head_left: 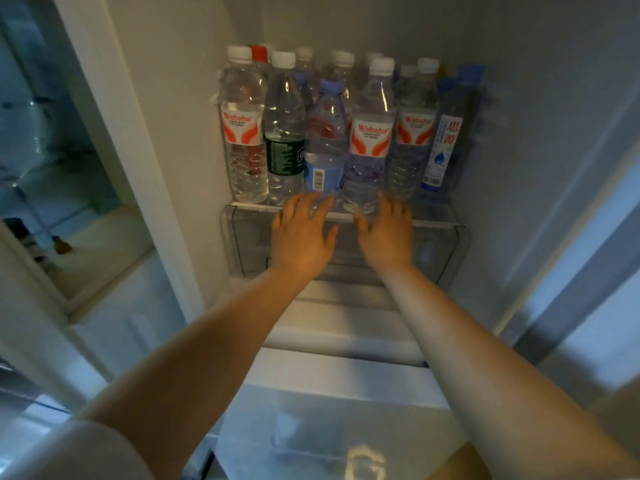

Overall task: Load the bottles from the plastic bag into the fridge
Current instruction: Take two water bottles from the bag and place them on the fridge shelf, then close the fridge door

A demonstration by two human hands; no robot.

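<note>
Several clear water bottles stand upright in rows on a fridge shelf (242, 205). In the front row are a red-labelled bottle (244, 133), a green-labelled bottle (284, 133), a shorter blue-capped bottle (325, 140), another red-labelled bottle (370, 136), one more red-labelled bottle (412, 133) and a tall blue-labelled bottle (446, 140). My left hand (301, 233) reaches to the shelf's front edge with straight fingers touching the base of the blue-capped bottle. My right hand (386, 233), fingers straight, touches the base of the middle red-labelled bottle. The plastic bag is out of view.
A clear drawer (235, 237) sits just under the shelf, and lower white drawers (346, 368) lie below my arms. The open fridge door (86, 168) with its shelves stands at the left. The fridge's inner wall (536, 133) closes in the right side.
</note>
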